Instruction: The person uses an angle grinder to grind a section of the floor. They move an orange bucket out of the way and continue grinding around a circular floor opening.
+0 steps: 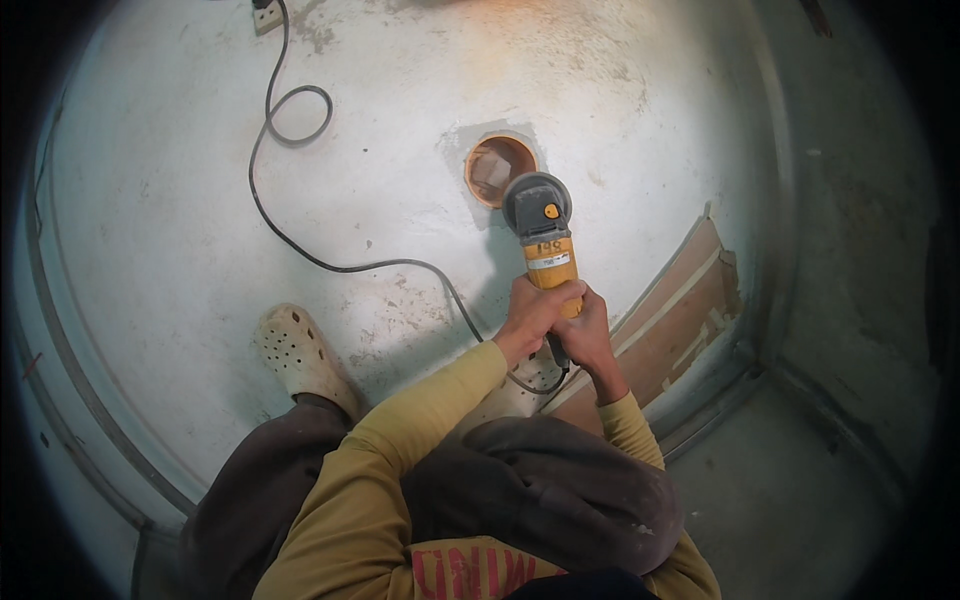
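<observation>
Both my hands are wrapped round the yellow body of an angle grinder [550, 262]. My left hand [533, 313] grips it from the left side, and my right hand [588, 330] closes on it from the right, near the rear end. The grinder's dark round head points away from me. In this view it overlaps the near right rim of an orange pipe opening [530, 158] set in the pale floor; whether it touches the rim I cannot tell. A grey patch surrounds the opening, and a pale brownish lump [492, 170] shows inside it.
A black cord [345, 268] runs from the grinder's rear across the floor, loops once and reaches a socket block [267, 17] at the far left. Torn brown cardboard [665, 335] lies to the right. My beige clogs [298, 350] stand near the cord; a wall [860, 230] rises at the right.
</observation>
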Available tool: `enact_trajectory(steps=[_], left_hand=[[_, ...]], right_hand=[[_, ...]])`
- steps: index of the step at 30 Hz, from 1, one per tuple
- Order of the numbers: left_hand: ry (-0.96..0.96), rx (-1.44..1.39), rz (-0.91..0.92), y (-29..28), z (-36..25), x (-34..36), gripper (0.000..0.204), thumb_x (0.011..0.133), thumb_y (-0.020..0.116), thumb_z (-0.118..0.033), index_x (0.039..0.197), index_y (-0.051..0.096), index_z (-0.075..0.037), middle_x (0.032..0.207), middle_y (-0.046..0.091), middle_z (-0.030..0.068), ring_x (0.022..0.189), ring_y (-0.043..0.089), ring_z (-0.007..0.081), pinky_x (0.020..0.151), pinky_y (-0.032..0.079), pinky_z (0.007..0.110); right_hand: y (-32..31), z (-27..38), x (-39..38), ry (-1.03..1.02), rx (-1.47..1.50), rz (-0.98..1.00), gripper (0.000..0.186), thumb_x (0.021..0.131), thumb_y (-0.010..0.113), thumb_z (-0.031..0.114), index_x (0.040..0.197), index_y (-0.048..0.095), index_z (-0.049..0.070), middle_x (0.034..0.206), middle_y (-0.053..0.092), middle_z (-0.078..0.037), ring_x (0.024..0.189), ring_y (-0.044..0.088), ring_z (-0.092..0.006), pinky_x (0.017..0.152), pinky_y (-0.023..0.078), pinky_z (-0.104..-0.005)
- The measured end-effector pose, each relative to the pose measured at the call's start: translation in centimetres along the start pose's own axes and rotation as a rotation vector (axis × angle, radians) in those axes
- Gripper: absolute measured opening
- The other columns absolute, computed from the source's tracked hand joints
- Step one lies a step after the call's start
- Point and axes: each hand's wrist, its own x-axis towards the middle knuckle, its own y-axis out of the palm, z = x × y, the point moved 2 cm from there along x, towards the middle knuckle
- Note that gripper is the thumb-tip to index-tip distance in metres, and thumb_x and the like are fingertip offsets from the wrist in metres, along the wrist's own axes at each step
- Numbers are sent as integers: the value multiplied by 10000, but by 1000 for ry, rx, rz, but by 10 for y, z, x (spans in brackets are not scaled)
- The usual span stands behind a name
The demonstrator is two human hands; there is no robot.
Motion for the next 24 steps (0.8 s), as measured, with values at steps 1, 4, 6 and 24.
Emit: enact_trajectory(steps=[1, 4, 6, 24], left_hand=[[-3, -5, 4, 0, 0, 0, 265, 876, 800, -82, 1092, 711, 42, 1017, 742, 100, 894, 724, 175, 787, 582, 332], [-12, -17, 14, 1, 0, 0, 270, 875, 803, -85, 1095, 711, 40, 1018, 742, 97, 891, 722, 174, 780, 580, 330], [-18, -18, 16, 1, -1, 0, 274, 875, 804, -85, 1099, 710, 40, 1020, 741, 96, 889, 722, 174, 776, 579, 328], [-67, 16, 71, 19, 0, 12, 290, 857, 814, -80, 1097, 701, 37, 1012, 732, 107, 894, 724, 196, 790, 585, 357]], right_hand=[[-1, 0, 0, -3, -16, -5, 547, 791, 867, 227, 1199, 646, -65, 1076, 754, -170, 980, 709, -211, 886, 568, -368], [-1, -1, -1, 9, -18, -16, 548, 783, 866, 227, 1192, 649, -65, 1070, 756, -170, 971, 714, -215, 876, 569, -371], [-2, -1, 0, 13, -19, -23, 543, 776, 863, 219, 1187, 649, -65, 1067, 756, -169, 965, 715, -216, 871, 570, -372], [-17, 4, 0, 30, 18, -88, 507, 792, 844, 186, 1194, 651, -55, 1071, 751, -141, 966, 709, -197, 866, 574, -352]])
